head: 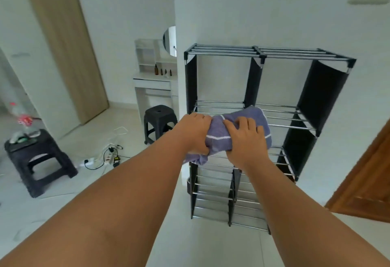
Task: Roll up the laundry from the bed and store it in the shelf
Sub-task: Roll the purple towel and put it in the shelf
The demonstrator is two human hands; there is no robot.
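Observation:
A rolled purple-blue cloth with thin white stripes [219, 131] is held out in front of a black cube shelf with metal rod racks [272, 53] that stands against the white wall. My left hand [195, 131] grips the roll's left end, and my right hand [244, 140] presses on its right part. The roll is level with the front edge of the shelf's upper rack, around the middle divider. A loose corner of the cloth hangs down under my left hand. The bed is out of view.
A black plastic stool [159, 122] stands left of the shelf below a white vanity desk [153, 81]. Another black stool [38, 157] with clutter is at far left. A power strip and cables [105, 158] lie on the floor. A wooden door [367, 182] is at right.

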